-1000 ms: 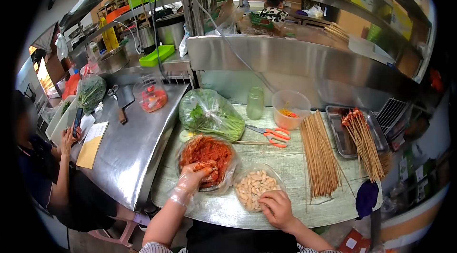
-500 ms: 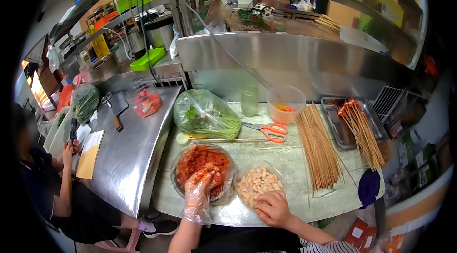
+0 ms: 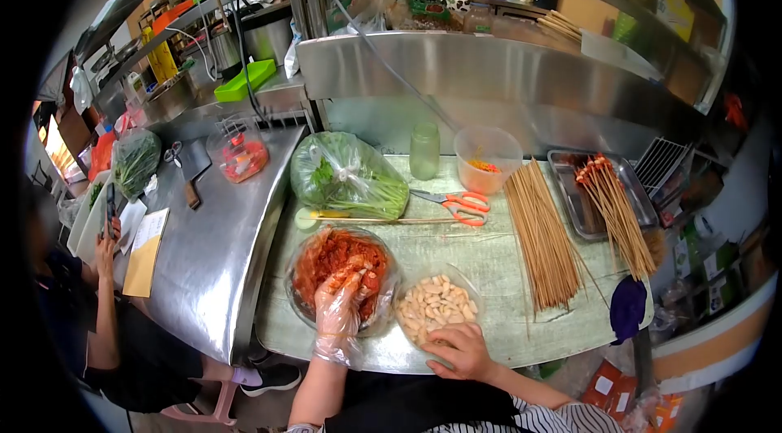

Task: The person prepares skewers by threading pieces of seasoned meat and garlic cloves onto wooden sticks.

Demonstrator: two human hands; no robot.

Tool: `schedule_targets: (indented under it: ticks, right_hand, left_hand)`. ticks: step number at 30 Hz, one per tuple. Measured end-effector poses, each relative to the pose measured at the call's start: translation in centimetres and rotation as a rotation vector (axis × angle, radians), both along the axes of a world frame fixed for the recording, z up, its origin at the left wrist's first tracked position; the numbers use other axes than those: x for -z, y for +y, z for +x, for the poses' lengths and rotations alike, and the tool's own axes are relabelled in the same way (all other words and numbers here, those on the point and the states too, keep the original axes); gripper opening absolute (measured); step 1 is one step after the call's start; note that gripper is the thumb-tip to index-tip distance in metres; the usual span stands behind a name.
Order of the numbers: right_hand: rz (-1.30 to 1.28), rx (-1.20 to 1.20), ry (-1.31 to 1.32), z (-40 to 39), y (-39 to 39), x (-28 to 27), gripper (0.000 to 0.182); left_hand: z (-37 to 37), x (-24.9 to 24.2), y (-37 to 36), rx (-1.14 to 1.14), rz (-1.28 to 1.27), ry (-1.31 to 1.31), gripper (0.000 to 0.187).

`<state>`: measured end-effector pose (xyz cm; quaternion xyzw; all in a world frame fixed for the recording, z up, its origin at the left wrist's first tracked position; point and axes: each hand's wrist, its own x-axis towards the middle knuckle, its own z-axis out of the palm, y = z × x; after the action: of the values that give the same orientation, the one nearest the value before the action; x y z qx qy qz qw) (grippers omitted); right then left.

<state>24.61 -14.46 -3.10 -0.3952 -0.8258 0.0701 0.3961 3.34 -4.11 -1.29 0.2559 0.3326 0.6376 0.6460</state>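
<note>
My left hand (image 3: pixel 340 307), in a clear plastic glove, reaches into a plastic-lined bowl of red marinated meat (image 3: pixel 336 258) and grips a piece of it. My right hand (image 3: pixel 458 348), bare, rests on the near rim of a plastic-lined bowl of pale white pieces (image 3: pixel 436 306), fingers curled on the rim. Both bowls sit on the counter (image 3: pixel 497 262) at its near edge, directly in front of me.
A pile of bamboo skewers (image 3: pixel 540 236) lies right of the bowls, a metal tray (image 3: pixel 582 213) with loaded skewers (image 3: pixel 612 205) beyond. Orange scissors (image 3: pixel 456 206), a bag of greens (image 3: pixel 349 180), a plastic tub (image 3: pixel 487 158) and a jar (image 3: pixel 424 151) stand behind. A seated person (image 3: pixel 81 303) holds a phone at left.
My left hand has closed over a piece of meat in the red bowl. My right hand stayed on the white bowl's rim. The view tilted slightly.
</note>
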Motion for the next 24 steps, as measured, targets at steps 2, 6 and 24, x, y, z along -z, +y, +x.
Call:
schedule_targets:
  ticks: [2,6,24]
  right_hand:
    - [0.014,0.002,-0.022,0.0,0.1,0.0,0.024]
    - [0.004,0.004,-0.016,0.1,-0.1,-0.1,0.025]
    - [-0.147,0.753,0.027,14.7,6.9,-4.1,0.013]
  left_hand:
    - [-0.1,-0.1,0.0,0.014,-0.011,0.014,0.021]
    - [0.1,0.3,-0.5,0.006,0.002,0.013,0.02]
    - [-1.0,0.5,-1.8,-0.043,-0.019,-0.001,0.024]
